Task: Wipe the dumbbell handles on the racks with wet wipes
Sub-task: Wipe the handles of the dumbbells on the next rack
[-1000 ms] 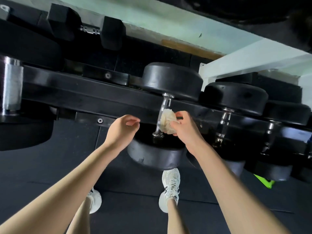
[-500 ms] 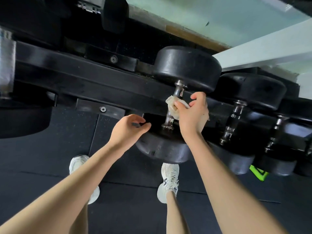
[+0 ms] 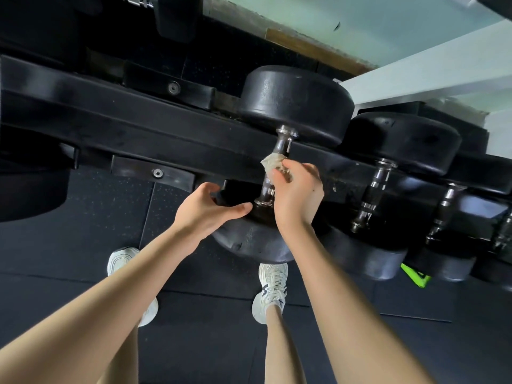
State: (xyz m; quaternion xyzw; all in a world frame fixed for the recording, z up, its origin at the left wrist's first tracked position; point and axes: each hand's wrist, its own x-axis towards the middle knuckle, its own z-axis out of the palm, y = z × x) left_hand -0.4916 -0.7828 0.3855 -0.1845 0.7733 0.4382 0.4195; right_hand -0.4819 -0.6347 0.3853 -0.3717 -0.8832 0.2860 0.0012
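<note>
A black dumbbell (image 3: 295, 102) lies across the black rack rail (image 3: 110, 126), its chrome handle (image 3: 282, 144) running toward me. My right hand (image 3: 297, 194) pinches a crumpled wet wipe (image 3: 270, 162) against the middle of that handle. My left hand (image 3: 206, 210) rests on the near head (image 3: 249, 239) of the same dumbbell, thumb stretched toward the handle's lower collar and fingers curved over the head's top edge. The handle's lower half is partly hidden behind my right hand.
More black dumbbells with chrome handles (image 3: 374, 189) sit to the right on the same rail. A big dark weight (image 3: 30, 187) hangs at the left. My white shoes (image 3: 273, 289) stand on black rubber flooring; a green object (image 3: 415, 277) lies at the right.
My right hand has shifted the wipe along the handle, and my left hand has come closer, now lying on the dumbbell's near head. The view has moved closer to the dumbbell.
</note>
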